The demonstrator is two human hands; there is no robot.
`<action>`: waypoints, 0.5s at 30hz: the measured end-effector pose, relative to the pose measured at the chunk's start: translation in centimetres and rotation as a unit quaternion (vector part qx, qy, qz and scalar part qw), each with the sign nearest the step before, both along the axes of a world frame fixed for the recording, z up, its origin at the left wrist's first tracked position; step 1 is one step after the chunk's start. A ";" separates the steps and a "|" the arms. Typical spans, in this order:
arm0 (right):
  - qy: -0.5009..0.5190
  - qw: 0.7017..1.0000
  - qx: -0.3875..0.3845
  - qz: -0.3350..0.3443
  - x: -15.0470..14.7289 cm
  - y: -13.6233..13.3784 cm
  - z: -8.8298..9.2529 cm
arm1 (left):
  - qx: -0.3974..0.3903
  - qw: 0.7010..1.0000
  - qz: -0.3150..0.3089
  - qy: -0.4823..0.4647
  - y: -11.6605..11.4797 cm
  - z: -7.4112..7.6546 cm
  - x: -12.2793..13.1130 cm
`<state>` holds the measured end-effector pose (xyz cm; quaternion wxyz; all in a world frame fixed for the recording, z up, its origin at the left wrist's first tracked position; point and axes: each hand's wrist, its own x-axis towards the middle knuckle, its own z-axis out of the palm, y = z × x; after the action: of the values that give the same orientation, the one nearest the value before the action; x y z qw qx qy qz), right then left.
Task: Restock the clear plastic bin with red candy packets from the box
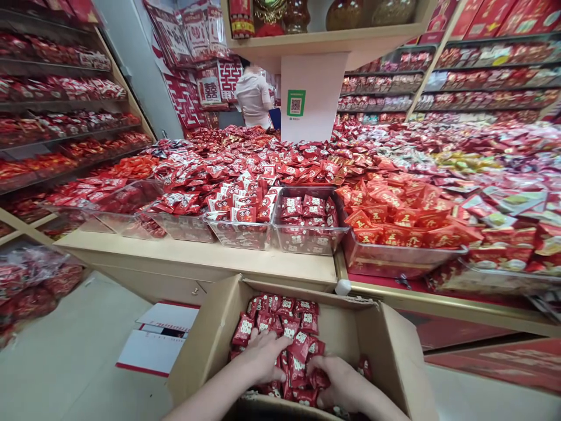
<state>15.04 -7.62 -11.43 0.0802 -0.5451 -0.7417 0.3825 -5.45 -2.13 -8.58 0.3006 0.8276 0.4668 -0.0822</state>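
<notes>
An open cardboard box (377, 339) holds a heap of small dark red candy packets (300, 345) with white characters. Both my hands are down inside it. My left hand (263, 358) lies over the packets on the left side of the heap, its fingers spread and the thumb apart. On the heap's right side, my right hand (339, 380) curls its fingers and thumb around some red packets. Parts of both hands' fingertips are hidden among the packets. On the counter beyond the box, a clear plastic bin (309, 241) contains similar dark red packets.
Clear bins of red and orange packets line the counter (263, 263). A drawer with a knob (196, 290) faces the box. Flattened white-and-red cardboard (149, 351) lies on the floor at left. Stocked shelves (52, 105) stand on both sides. A person in white (253, 96) is at the back.
</notes>
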 end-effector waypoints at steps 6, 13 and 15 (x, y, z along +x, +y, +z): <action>0.142 0.977 -0.030 -0.156 0.7 0.6 2.4 | -0.007 0.988 0.078 -0.133 -0.6 1.2 1.0; 0.442 0.866 -0.099 -0.212 0.1 1.8 8.0 | -0.265 0.800 0.212 -0.495 -0.5 5.1 4.7; 0.481 0.843 -0.085 -0.224 0.2 2.2 9.0 | -0.288 0.762 0.251 -0.523 -0.2 6.4 5.3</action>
<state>15.20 -5.44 -2.42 0.4638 -0.4485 -0.4322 0.6300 -0.12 -2.32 -2.21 0.7318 0.4703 0.3827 0.3112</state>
